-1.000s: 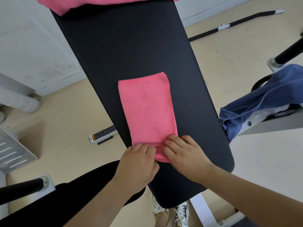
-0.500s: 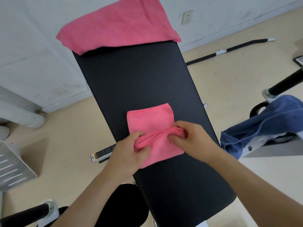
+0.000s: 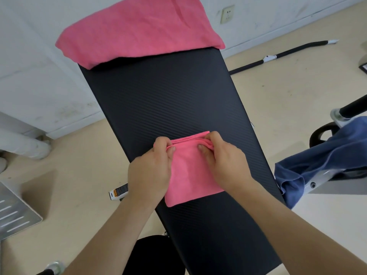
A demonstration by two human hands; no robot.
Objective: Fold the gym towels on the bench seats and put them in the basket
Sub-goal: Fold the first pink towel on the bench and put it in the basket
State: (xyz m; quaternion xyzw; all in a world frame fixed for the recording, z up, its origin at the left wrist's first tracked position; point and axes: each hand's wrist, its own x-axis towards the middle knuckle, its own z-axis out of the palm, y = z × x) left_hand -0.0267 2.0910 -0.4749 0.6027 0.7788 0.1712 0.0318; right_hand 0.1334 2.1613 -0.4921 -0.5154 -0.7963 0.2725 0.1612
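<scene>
Two bare forearms come in from the bottom edge, and we follow them up to the hands, which meet over the middle of the black bench seat (image 3: pixel 168 100). The left hand (image 3: pixel 151 171) has its thumb on top of the small pink towel (image 3: pixel 190 181) and its fingers curled round the far left corner, pinching the stacked layers there. The right hand (image 3: pixel 224 161) does the same at the far right corner, thumb flat on the cloth and fingers tucked round the folded edge. Between them the towel lies as a compact rectangle, several layers thick at its far edge, its near end flat on the padding.

Just right of the bench we see a blue towel (image 3: pixel 325 155) hanging crumpled over a grey metal frame. On the floor to the left lies a small labelled part (image 3: pixel 119 192), and nearer the left edge a ribbed metal plate (image 3: pixel 12 211).

Farther on, a large pink towel (image 3: pixel 139 30) is draped loosely over the far end of the seat. Behind it stands the white wall with a socket (image 3: pixel 227 13), and a black bar (image 3: pixel 278 56) lies on the floor at the right.
</scene>
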